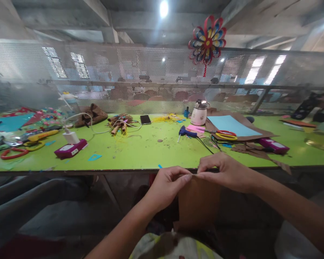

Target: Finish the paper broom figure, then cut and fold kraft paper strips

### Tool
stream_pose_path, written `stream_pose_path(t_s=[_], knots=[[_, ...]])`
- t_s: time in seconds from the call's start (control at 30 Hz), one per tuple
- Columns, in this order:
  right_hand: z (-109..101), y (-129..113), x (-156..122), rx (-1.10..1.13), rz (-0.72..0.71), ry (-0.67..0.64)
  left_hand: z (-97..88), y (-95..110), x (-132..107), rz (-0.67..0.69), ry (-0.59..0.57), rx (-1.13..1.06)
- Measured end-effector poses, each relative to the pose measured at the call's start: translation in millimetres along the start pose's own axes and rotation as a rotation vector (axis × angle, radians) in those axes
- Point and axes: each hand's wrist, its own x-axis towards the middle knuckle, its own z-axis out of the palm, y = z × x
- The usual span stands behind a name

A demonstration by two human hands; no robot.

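My left hand (166, 185) and my right hand (226, 171) both pinch the top edge of a brown paper sheet (198, 203). The sheet hangs down in front of me, just below the front edge of the green table (140, 151). The fingertips of the two hands almost meet at the middle of the sheet's upper edge. Both hands are closed on the paper. Its lower part ends near my lap.
On the table lie a blue glue gun (186, 132), yellow-and-red scissors (226, 135), a light blue sheet (232, 125) on brown paper, a pink-white pot (199, 113), a phone (145, 119), brown paper rolls (120, 124), a white charger (70, 137) and red scissors (13, 154). A paper pinwheel (207, 39) hangs on the mesh fence.
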Motion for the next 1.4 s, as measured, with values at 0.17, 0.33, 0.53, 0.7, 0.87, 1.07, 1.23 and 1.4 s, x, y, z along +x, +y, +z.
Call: stream_pose_path(t_s=[0.17, 0.33, 0.53, 0.7, 0.87, 1.07, 1.23, 1.4], knots=[[0.5, -1.1, 1.9, -0.011, -0.011, -0.012, -0.3, 0.3, 0.1, 0.030, 0.037, 0.087], [-0.3, -2.8, 3.3, -0.010, -0.024, -0.017, 0.0, 0.3, -1.1, 0.030, 0.044, 0.102], [-3.7, -3.4, 5.7, 0.021, -0.006, -0.080, 2.1, 2.5, -1.1, 0.050, 0.044, 0.106], [-1.8, -8.6, 7.9, 0.000, -0.028, -0.031, 1.4, 1.9, -2.0, 0.039, 0.033, 0.109], [0.9, -4.7, 10.3, -0.023, -0.021, -0.072, -2.6, 2.1, -3.5, 0.019, 0.002, 0.102], [-2.7, 5.8, 11.6, -0.012, 0.048, -0.146, -8.3, 3.2, -3.1, -0.028, -0.004, 0.173], [-11.8, 10.0, 6.7, 0.089, 0.126, -0.149, -11.1, 4.8, -1.0, -0.013, 0.052, 0.218], [-5.7, 10.8, 9.4, 0.054, 0.081, -0.071, -11.5, 0.2, 2.3, -0.016, 0.038, 0.191]])
